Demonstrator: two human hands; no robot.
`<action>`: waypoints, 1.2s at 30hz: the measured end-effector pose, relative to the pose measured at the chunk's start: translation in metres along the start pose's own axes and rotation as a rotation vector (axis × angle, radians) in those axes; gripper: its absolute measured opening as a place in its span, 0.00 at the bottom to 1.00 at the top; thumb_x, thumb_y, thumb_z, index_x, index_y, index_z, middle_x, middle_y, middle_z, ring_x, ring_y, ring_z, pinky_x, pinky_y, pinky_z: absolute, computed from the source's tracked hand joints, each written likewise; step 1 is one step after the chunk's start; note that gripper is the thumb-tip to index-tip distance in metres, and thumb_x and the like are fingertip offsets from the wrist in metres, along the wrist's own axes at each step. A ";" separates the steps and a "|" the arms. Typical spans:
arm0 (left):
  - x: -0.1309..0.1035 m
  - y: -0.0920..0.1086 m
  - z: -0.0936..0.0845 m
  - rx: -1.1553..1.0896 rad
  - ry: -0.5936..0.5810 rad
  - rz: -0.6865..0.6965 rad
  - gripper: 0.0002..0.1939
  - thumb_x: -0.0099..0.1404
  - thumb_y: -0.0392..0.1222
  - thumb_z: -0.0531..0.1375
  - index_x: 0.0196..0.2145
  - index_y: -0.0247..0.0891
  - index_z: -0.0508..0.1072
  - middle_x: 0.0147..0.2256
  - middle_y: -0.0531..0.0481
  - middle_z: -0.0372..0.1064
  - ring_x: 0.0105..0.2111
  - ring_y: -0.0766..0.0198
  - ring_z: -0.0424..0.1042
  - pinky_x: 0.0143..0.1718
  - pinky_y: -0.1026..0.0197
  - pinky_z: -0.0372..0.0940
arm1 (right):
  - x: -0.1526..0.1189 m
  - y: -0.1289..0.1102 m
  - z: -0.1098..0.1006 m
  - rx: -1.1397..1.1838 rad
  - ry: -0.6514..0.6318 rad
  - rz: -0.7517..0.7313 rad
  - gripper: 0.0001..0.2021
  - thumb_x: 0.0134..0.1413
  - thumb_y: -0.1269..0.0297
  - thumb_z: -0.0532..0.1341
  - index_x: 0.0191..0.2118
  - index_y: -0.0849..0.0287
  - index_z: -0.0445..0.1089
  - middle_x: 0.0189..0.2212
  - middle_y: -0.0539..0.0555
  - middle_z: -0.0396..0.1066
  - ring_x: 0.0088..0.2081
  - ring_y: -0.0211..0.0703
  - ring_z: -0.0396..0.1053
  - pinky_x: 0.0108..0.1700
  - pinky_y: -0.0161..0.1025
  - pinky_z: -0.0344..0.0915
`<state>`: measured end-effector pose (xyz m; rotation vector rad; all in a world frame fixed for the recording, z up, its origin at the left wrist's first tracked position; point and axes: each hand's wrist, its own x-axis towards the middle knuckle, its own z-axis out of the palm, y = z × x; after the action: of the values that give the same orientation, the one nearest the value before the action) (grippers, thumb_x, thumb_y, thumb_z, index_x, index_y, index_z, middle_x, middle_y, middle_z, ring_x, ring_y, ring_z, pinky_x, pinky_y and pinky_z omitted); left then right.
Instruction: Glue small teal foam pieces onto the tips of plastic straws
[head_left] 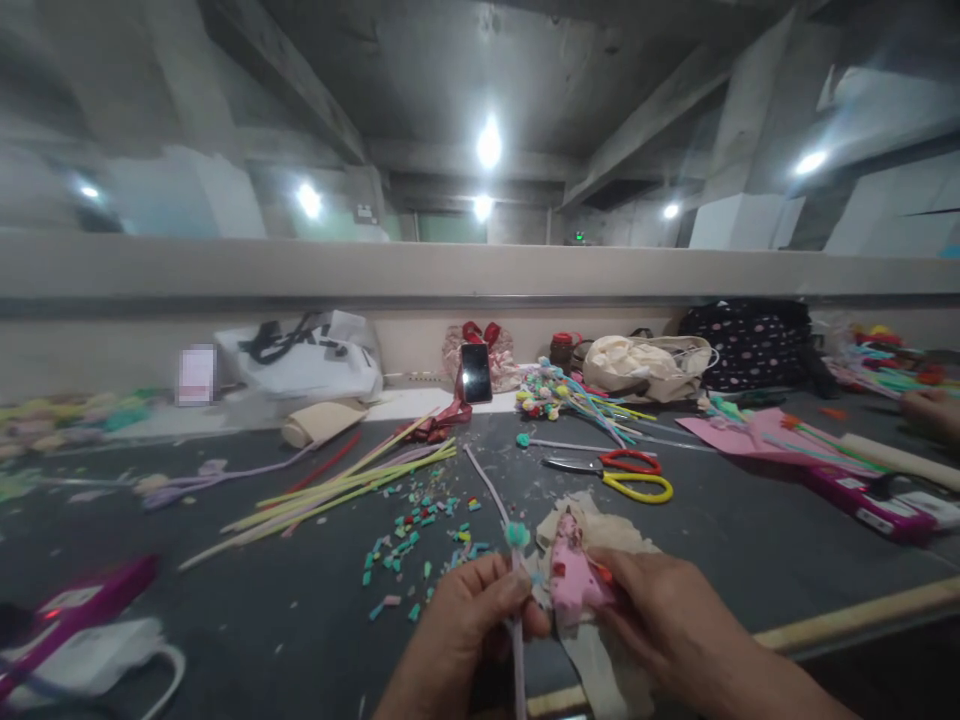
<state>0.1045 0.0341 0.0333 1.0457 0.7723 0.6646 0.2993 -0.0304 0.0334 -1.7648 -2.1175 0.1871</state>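
Note:
My left hand (491, 600) is closed in a pinch round a pale lilac fuzzy stem (493, 485), just below a teal fluffy tuft (517, 535) on it. My right hand (660, 600) wraps round a pink glue gun (571, 580), its narrow end stained brown and pointing away from me. Beneath the glue gun lies a crumpled beige cloth (600, 525), partly hidden by my right hand. Small teal, red and yellow snippets (409, 545) are scattered left of my hands. Scissors with red and yellow handles (637, 487) lie beyond the cloth.
Yellow and lilac stems (352, 490) lie at left. Finished-looking tufted stems (555, 390) are bunched at the back, beside a phone (475, 372). Magenta power strips (862, 500) sit on both sides. Another person's hand (930, 412) shows at far right.

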 end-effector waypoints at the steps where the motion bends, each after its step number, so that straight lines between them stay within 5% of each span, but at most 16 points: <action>1: 0.000 0.001 0.002 -0.023 -0.002 0.002 0.17 0.45 0.51 0.61 0.16 0.32 0.68 0.14 0.53 0.65 0.13 0.75 0.53 0.16 0.70 0.45 | 0.000 0.002 -0.002 0.075 0.006 0.016 0.14 0.48 0.66 0.53 0.43 0.55 0.64 0.31 0.54 0.72 0.32 0.44 0.67 0.32 0.36 0.57; 6: 0.008 0.004 0.012 -0.134 0.072 0.005 0.13 0.50 0.48 0.59 0.22 0.33 0.69 0.19 0.51 0.69 0.15 0.73 0.60 0.16 0.71 0.53 | -0.007 0.015 -0.006 0.440 -0.015 0.125 0.17 0.50 0.62 0.53 0.47 0.54 0.62 0.24 0.49 0.71 0.24 0.39 0.65 0.25 0.32 0.57; 12: 0.036 0.000 0.020 -0.172 0.198 0.030 0.09 0.49 0.44 0.60 0.23 0.34 0.67 0.24 0.50 0.71 0.23 0.69 0.68 0.21 0.69 0.60 | -0.012 0.018 -0.007 0.579 -0.031 0.133 0.16 0.49 0.58 0.54 0.44 0.55 0.65 0.26 0.50 0.70 0.28 0.41 0.66 0.29 0.33 0.59; 22: 0.064 -0.017 0.027 -0.021 0.188 0.009 0.11 0.44 0.44 0.61 0.18 0.32 0.68 0.15 0.52 0.66 0.13 0.71 0.62 0.14 0.69 0.54 | -0.021 0.021 -0.011 0.756 0.009 0.147 0.19 0.50 0.56 0.53 0.48 0.56 0.63 0.32 0.52 0.70 0.36 0.45 0.66 0.37 0.37 0.62; 27: 0.065 -0.025 0.028 0.034 0.179 0.025 0.13 0.43 0.46 0.62 0.17 0.33 0.66 0.13 0.55 0.64 0.12 0.72 0.60 0.15 0.69 0.54 | -0.021 0.029 -0.007 1.011 0.089 0.210 0.19 0.50 0.57 0.55 0.47 0.56 0.62 0.39 0.54 0.69 0.40 0.47 0.66 0.39 0.38 0.62; 36: 0.049 -0.010 0.027 0.058 0.218 0.089 0.14 0.45 0.48 0.61 0.19 0.34 0.66 0.14 0.55 0.65 0.12 0.73 0.59 0.15 0.69 0.52 | -0.017 0.036 -0.005 1.193 0.233 0.381 0.15 0.44 0.56 0.59 0.39 0.58 0.67 0.30 0.51 0.71 0.33 0.44 0.67 0.34 0.36 0.62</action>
<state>0.1553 0.0552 0.0203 1.0768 0.9426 0.8462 0.3363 -0.0406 0.0223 -1.2683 -1.0231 1.0282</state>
